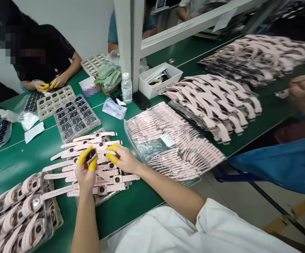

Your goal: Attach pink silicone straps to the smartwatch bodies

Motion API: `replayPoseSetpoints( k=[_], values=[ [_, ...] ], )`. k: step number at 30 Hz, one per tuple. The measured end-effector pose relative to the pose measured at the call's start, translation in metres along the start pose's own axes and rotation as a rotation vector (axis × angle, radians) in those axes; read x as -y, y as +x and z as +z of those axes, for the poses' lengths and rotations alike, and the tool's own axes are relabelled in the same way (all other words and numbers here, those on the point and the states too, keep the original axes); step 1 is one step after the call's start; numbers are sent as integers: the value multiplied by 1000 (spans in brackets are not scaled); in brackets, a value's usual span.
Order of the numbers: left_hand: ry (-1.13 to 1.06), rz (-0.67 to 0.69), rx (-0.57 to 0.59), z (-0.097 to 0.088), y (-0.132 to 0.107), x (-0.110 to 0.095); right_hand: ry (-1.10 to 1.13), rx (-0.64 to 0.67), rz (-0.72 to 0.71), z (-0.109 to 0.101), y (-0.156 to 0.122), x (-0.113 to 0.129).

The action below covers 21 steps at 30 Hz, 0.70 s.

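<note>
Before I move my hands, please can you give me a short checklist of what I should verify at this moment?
1. Smartwatch held in left hand: ok, pinched between two fingers.
2. Yellow finger cots on both hands: ok, two on each.
3. Right hand apart from the smartwatch: ok, fingertips near but not touching.
4. Smartwatch screen: cannot tell, too small and dark.
5. Pink-strapped smartwatches on the plastic tray lying separately: not ok, their straps overlap.
</note>
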State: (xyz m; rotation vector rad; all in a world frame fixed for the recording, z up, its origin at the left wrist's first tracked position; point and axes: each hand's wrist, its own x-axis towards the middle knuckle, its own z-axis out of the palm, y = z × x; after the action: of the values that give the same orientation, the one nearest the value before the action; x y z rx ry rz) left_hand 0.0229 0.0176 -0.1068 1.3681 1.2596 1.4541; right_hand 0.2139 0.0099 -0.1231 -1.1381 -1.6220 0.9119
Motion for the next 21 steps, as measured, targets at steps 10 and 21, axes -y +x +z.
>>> replayPoseSetpoints(
  k=[10,21],
  values=[
    [661,-94,459,-79,-17,-57,-203,90,-183,-4,-16,17],
    [1187,-191,725,-141,-63,-111,-416,469,-644,45,-66,33]
  ],
)
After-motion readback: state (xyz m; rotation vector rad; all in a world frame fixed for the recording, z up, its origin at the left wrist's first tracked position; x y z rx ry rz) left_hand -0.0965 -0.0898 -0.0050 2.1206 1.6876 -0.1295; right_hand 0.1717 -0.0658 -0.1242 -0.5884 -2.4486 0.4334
